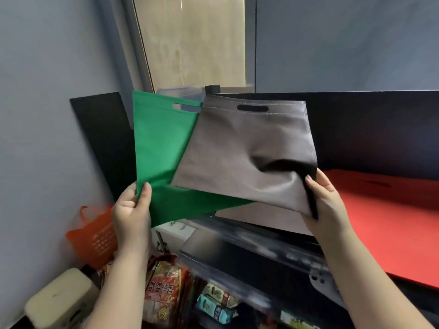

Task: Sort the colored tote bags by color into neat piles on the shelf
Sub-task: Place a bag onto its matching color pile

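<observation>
My left hand (131,211) pinches the lower left corner of a green tote bag (159,148), held up in the air with its cut-out handle at the top. My right hand (325,200) pinches the lower right corner of a grey tote bag (240,148), which overlaps the green one's right side and creases near my thumb. A red tote bag (389,217) lies flat on the dark shelf (273,250) to the right, below the grey bag.
A black panel (102,138) leans against the blue wall at the left. An orange basket (95,236) and a beige box (61,300) sit low on the left. Snack packets (166,290) fill the space under the shelf. A dark back panel (368,129) stands behind the shelf.
</observation>
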Demonstrator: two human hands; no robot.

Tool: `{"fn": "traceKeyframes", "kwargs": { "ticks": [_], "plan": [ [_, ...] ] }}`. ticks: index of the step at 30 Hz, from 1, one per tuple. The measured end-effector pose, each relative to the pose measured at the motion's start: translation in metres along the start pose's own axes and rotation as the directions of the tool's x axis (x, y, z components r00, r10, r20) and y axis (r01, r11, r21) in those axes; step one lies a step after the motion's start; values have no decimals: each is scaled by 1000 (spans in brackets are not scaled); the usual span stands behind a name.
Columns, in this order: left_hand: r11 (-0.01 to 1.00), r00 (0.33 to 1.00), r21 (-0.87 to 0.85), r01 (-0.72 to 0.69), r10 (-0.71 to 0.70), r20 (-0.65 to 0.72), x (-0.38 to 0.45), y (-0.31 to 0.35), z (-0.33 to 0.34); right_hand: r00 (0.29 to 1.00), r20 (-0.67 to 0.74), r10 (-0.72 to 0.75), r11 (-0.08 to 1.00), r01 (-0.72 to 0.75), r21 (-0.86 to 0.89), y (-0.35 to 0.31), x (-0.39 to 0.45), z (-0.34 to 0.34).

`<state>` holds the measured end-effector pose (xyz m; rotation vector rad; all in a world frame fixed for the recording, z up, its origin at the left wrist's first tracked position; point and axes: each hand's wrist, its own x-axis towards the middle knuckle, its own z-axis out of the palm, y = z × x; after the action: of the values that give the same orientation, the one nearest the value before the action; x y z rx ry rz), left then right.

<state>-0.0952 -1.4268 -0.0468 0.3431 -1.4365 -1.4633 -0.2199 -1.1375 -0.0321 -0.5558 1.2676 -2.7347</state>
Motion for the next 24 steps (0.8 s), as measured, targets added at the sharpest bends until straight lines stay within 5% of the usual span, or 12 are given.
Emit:
{"fn": "traceKeyframes", "kwargs": {
  "ticks": [8, 16, 19, 22, 24],
  "plan": [
    [980, 961, 15, 199, -198, 193, 97, -63, -2, 980, -193, -54, 997, 41, -69, 23, 19, 35],
    [912, 871, 366, 186, -325, 367, 178, -123, 13, 953, -288, -92, 991, 59, -122, 31, 33, 32],
    [755, 848, 655, 23, -361, 387, 193, -127, 16, 944, -320, -85, 991, 46, -128, 34, 35, 28],
    [382, 888, 887, -259, -267, 374, 191, -119, 22, 934, -346, -85, 987, 32, -157, 38, 37, 24],
    [356, 867, 846, -397, -156, 473, 178, -112, 34, 930, -357, -83, 985, 21, -173, 39, 38, 21]
  ]
}}
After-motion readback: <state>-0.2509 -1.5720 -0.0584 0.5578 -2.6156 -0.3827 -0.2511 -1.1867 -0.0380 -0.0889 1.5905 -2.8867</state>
